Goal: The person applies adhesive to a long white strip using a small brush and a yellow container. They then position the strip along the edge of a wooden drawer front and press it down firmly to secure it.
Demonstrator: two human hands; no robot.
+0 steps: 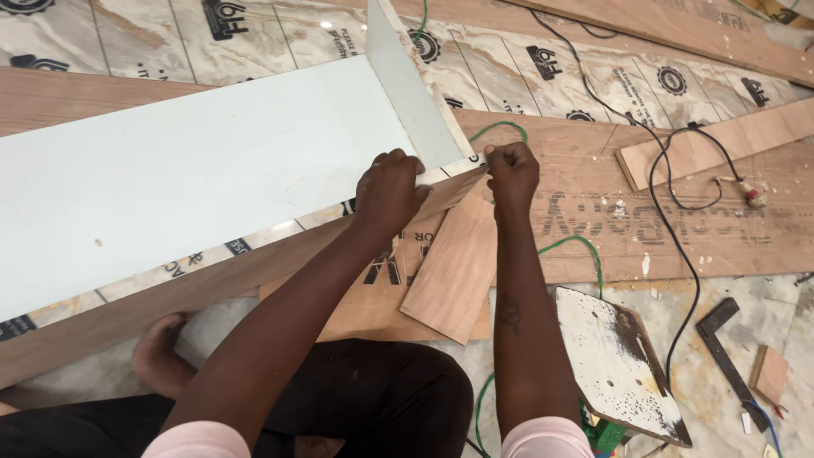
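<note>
At the near corner of a long white-laminated board [195, 170], the person's left hand [388, 188] lies curled over the edge, fingers bent down across the white face and gripping the corner. Just beside it, the right hand [511, 172] is closed in a fist at the very end of the board, pinching its corner where a white upright panel [407, 85] meets it. Below the hands a small plywood offcut [454, 267] leans on the floor. A green cable [577, 246] loops past the right wrist. Farther right lie a black cord [678, 254], a paint-flecked perforated board [615, 360] and a metal try square [725, 348].
</note>
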